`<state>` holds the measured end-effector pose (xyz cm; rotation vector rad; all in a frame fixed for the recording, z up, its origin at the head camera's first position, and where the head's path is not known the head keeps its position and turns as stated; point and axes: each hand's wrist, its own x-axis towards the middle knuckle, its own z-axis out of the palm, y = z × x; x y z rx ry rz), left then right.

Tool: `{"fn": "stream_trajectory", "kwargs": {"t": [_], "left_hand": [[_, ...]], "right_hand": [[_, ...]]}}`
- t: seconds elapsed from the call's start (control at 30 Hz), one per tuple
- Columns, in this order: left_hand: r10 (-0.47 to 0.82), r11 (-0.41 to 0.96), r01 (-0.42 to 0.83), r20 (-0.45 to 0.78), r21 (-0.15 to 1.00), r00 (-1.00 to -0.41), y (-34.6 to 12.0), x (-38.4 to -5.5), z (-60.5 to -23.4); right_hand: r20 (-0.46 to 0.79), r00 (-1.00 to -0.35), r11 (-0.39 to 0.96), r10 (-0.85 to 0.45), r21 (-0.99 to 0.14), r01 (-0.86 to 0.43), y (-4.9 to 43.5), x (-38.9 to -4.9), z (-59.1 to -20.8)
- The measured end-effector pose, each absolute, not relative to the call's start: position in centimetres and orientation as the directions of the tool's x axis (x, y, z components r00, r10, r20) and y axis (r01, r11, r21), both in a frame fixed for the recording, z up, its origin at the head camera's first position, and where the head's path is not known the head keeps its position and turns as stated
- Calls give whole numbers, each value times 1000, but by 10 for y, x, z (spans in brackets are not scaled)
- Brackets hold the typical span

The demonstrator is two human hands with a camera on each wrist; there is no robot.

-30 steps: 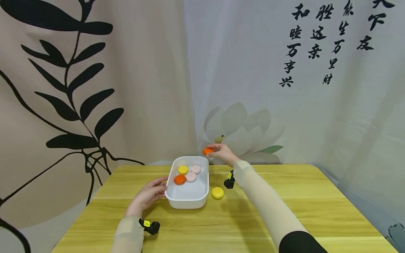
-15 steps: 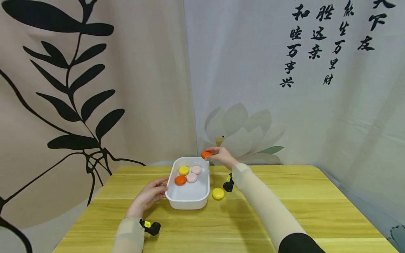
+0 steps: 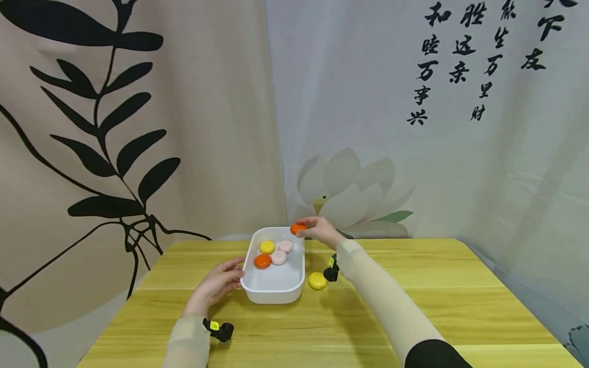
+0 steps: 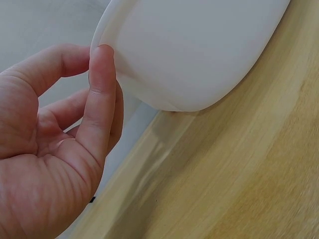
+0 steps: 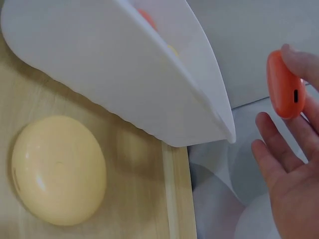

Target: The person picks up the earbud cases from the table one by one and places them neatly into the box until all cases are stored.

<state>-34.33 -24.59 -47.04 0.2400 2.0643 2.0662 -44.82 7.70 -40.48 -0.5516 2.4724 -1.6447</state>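
A white plastic tub (image 3: 276, 296) stands on the table, my left hand (image 3: 216, 286) at its left side. In the left wrist view, a finger (image 4: 102, 79) of that hand presses the tub's wall and another meets its rim. My right hand (image 3: 322, 232) pinches a round orange case (image 3: 297, 229) near the tub's far right corner. This glossy case has a dark slot in its edge in the right wrist view. Inside the tub lie a yellow case (image 3: 267, 247), another orange case (image 3: 263, 261) and two pale pink cases (image 3: 278, 257). A yellow case (image 3: 317, 280) rests outside, to the tub's right.
The wooden table (image 3: 285, 337) extends around the tub. Its far edge lies close behind the tub, with a printed curtain (image 3: 221, 128) beyond. Each wrist carries a small black camera, such as the left wrist's camera (image 3: 223, 332).
My right hand has moved slightly left and down with the orange case, closer to the tub's far right corner. My left hand and the tub stay in place.
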Motion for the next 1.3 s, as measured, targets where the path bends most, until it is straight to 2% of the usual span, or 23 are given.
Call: {"fn": "stream_trajectory", "kwargs": {"t": [0.23,1.3], "left_hand": [[263,7,-26,-27,1000,-964,-245,-342,-469],[232,20,-40,-43,999,-972,-245,-346,-473]], "right_hand": [[70,-928,386,-366,-896,-220,73,-441,-407],[44,-896,389,-442,-890,-236,62,-427,-411]]}}
